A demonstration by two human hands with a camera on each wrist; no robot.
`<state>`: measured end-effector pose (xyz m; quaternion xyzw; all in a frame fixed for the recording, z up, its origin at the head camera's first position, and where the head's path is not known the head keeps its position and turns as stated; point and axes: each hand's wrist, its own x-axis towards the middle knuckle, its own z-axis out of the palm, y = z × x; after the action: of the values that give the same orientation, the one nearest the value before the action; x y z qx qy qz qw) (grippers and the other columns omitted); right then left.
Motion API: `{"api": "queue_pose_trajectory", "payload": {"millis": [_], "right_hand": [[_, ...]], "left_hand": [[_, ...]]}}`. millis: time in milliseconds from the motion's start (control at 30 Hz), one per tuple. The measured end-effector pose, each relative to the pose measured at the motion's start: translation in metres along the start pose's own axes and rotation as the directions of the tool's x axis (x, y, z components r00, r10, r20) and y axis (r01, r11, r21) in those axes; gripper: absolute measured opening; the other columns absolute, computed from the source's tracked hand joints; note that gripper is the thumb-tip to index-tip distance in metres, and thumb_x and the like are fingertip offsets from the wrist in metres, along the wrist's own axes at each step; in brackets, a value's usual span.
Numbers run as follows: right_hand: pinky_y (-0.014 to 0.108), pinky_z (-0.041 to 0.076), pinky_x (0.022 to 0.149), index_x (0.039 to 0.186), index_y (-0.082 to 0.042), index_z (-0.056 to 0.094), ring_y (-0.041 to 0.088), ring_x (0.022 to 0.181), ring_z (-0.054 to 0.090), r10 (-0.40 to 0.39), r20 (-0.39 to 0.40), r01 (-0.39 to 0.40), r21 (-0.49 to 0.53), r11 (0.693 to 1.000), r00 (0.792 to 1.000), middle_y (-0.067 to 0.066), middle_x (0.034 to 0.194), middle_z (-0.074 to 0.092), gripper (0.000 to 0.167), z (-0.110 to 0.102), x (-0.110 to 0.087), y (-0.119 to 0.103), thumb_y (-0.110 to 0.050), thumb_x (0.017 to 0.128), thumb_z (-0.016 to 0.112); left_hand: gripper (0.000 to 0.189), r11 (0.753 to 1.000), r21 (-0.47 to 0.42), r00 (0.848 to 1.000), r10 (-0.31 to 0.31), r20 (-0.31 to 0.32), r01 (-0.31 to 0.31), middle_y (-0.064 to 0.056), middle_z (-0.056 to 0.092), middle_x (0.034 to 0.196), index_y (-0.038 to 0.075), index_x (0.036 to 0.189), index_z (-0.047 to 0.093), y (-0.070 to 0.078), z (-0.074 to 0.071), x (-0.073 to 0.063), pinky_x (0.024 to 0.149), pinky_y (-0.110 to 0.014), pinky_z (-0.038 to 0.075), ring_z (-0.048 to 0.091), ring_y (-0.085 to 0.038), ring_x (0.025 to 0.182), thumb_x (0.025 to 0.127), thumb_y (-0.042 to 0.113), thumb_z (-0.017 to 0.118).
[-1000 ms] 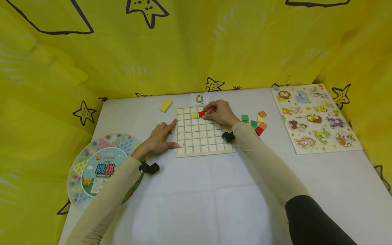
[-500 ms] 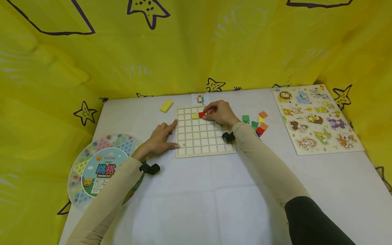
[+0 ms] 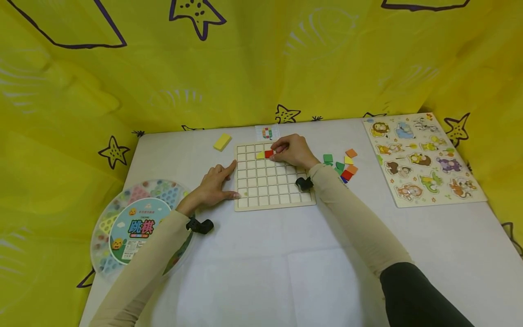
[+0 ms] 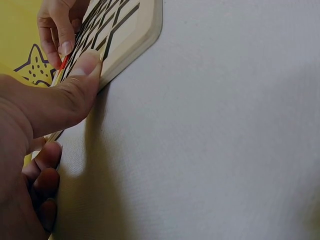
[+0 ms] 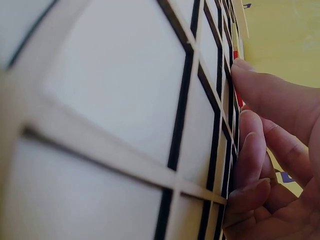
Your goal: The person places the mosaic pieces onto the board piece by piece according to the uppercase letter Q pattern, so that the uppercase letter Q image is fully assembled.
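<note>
We've got a red tile, yel. tile, pale-wood board w/ sq. grid; loose tiles in grn, orange, red, yel., blue; yel. block; white counter; yel. curtain w/ dk star outlines; beige sleeves.

Beige sleeves, black wrist cameras, apparently dark overgarment.
</note>
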<state>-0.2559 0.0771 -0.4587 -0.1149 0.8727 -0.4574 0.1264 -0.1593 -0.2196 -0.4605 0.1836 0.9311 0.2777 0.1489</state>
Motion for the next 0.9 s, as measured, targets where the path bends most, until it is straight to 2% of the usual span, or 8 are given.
{"api": "queue_pose_trajectory", "payload": {"millis": [233, 400, 567, 700, 900], "right_hand": [[0.031, 0.049, 0.085, 0.114, -0.007, 0.08, 0.022, 0.091, 0.064, -0.02, 0.021, 0.02, -0.006, 1.0, 1.0, 0.009, 0.101, 0.075, 0.031, -0.005, -0.002, 0.001, -0.019, 0.088, 0.089], [0.029, 0.049, 0.084, 0.114, -0.005, 0.08, 0.021, 0.09, 0.065, -0.05, 0.001, 0.05, -0.015, 0.999, 0.999, 0.011, 0.102, 0.076, 0.029, -0.016, -0.009, 0.003, -0.018, 0.089, 0.087], [0.029, 0.048, 0.081, 0.114, -0.004, 0.08, 0.022, 0.088, 0.063, -0.053, -0.025, 0.051, -0.05, 0.997, 0.998, 0.012, 0.099, 0.075, 0.027, -0.038, -0.02, 0.01, -0.015, 0.09, 0.086], [0.028, 0.048, 0.079, 0.113, -0.004, 0.081, 0.023, 0.087, 0.063, -0.061, -0.053, 0.054, -0.127, 0.99, 0.997, 0.012, 0.097, 0.075, 0.026, -0.059, -0.03, 0.022, -0.015, 0.09, 0.086], [0.027, 0.048, 0.077, 0.114, -0.004, 0.081, 0.024, 0.088, 0.064, -0.021, -0.059, 0.009, -0.202, 0.979, 0.998, 0.013, 0.1, 0.076, 0.023, -0.092, -0.05, 0.043, -0.017, 0.094, 0.082]], "left_hand": [[0.101, 1.0, -0.005, 1.0, -0.001, 0.001, 0.001, -0.011, 0.049, 0.109, 0.005, 0.169, 0.023, 0.0, 0.001, -0.001, 0.084, -0.036, 0.024, 0.034, -0.026, 0.094, 0.092, 0.027, 0.085], [0.103, 1.0, 0.002, 1.0, -0.012, 0.006, 0.012, -0.011, 0.048, 0.108, 0.007, 0.169, 0.022, 0.0, 0.0, -0.001, 0.085, -0.036, 0.024, 0.034, -0.026, 0.095, 0.091, 0.029, 0.086], [0.103, 1.0, 0.011, 1.0, -0.019, 0.009, 0.019, -0.011, 0.048, 0.109, 0.007, 0.169, 0.021, -0.001, 0.0, 0.0, 0.085, -0.036, 0.024, 0.034, -0.025, 0.096, 0.092, 0.029, 0.085], [0.102, 1.0, 0.006, 1.0, -0.011, 0.005, 0.011, -0.012, 0.049, 0.11, 0.006, 0.169, 0.022, 0.0, 0.001, 0.0, 0.084, -0.036, 0.024, 0.035, -0.026, 0.096, 0.092, 0.028, 0.085], [0.101, 1.0, 0.004, 1.0, -0.006, 0.004, 0.006, -0.013, 0.049, 0.11, 0.005, 0.169, 0.023, 0.0, 0.002, 0.0, 0.084, -0.037, 0.024, 0.035, -0.027, 0.097, 0.092, 0.028, 0.085]]}}
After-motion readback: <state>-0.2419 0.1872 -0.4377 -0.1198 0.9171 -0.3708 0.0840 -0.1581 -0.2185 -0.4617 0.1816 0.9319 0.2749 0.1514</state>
